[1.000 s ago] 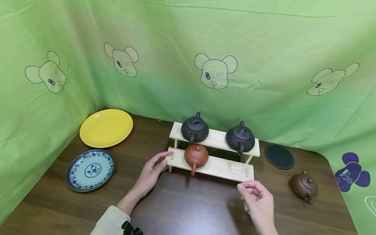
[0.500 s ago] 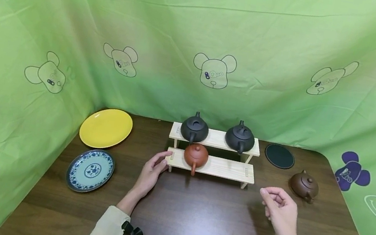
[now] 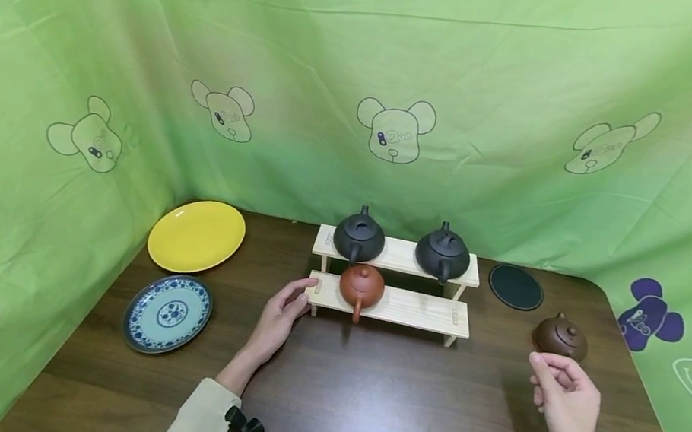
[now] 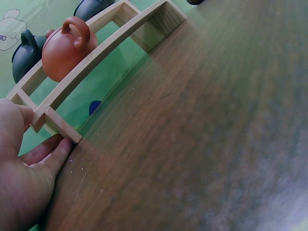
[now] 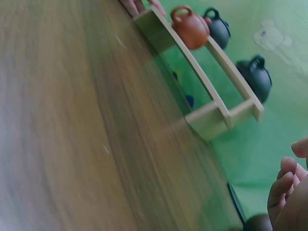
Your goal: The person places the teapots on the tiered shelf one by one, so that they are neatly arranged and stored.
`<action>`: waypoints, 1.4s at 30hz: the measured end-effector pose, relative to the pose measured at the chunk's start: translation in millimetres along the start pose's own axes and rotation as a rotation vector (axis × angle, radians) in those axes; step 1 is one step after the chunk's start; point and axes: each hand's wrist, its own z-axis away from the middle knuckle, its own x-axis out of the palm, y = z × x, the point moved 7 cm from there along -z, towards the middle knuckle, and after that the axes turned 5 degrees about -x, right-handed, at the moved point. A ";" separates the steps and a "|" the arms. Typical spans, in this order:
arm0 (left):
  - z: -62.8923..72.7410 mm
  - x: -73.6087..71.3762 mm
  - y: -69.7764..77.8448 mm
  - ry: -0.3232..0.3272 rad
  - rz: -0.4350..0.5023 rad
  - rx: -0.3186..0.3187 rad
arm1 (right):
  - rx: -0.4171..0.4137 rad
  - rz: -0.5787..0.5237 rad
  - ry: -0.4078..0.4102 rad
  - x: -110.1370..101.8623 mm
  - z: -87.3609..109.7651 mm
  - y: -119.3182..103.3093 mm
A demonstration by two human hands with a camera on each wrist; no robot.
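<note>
A two-step wooden display stand (image 3: 413, 309) stands at the back middle of the table. On its lower step sits a reddish-brown teapot (image 3: 361, 286); the upper step bears a black teapot (image 3: 359, 238) at left and another black teapot (image 3: 442, 255) at right. My left hand (image 3: 274, 321) holds the left end of the lower step, thumb and fingers at the board and leg (image 4: 62, 125). Nothing is held by my right hand (image 3: 570, 402), whose fingers are loosely bent. It hovers just in front of a dark brown teapot (image 3: 561, 336) and covers its front edge in the head view.
A yellow plate (image 3: 196, 236) and a blue patterned plate (image 3: 169, 314) lie at the left of the brown table (image 3: 352, 418). Behind the dark brown teapot lies a dark oval mat (image 3: 516, 287). Green cloth (image 3: 322, 34) hangs around the back and sides.
My right hand has left the stand's right end and travelled right, up to the dark brown teapot. The left hand and the stand have stayed in place.
</note>
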 end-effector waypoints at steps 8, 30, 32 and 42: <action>-0.4 1.6 0.7 -0.006 0.018 -0.002 | 0.023 -0.075 0.126 -32.6 -13.0 -3.3; 0.4 1.4 1.7 -0.003 0.032 -0.003 | 0.088 0.210 0.063 -75.8 -35.0 25.7; 0.4 1.3 2.2 -0.004 0.031 0.001 | 0.085 0.211 0.042 -74.4 -37.0 28.8; -0.3 0.8 1.3 -0.006 0.037 0.007 | 0.073 0.080 -0.012 -64.1 -40.5 34.8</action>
